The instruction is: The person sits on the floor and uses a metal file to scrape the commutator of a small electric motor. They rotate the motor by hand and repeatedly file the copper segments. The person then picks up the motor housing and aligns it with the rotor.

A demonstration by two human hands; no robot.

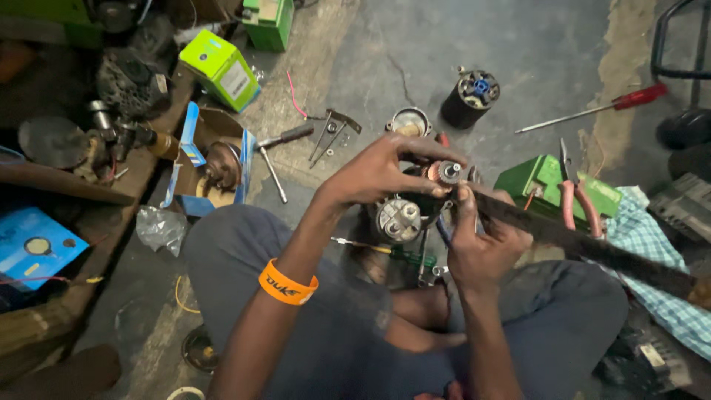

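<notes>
The left hand (378,174) curls from above over a small round metal motor part (447,172) with a ribbed, coppery collar and a grey toothed face, its grip closed around the piece with fingertips pinched along the rim. The right hand (481,244) comes up from below, its grip wrapped tight around a long, flat, dark metal file (585,241) whose rough blade runs off toward the lower right; the file's near end meets the part just under the left fingers. The part sits held in the air above the person's lap, directly over a dull silver motor housing (398,220) with bolt heads. On the grey concrete floor (415,52) lie a black cylindrical motor body (471,97), a red-handled screwdriver (596,110), red-handled pliers (572,194) resting on a green box (544,181), and a steel hammer (275,152). An orange rubber wristband (287,284) rings the left forearm.
</notes>
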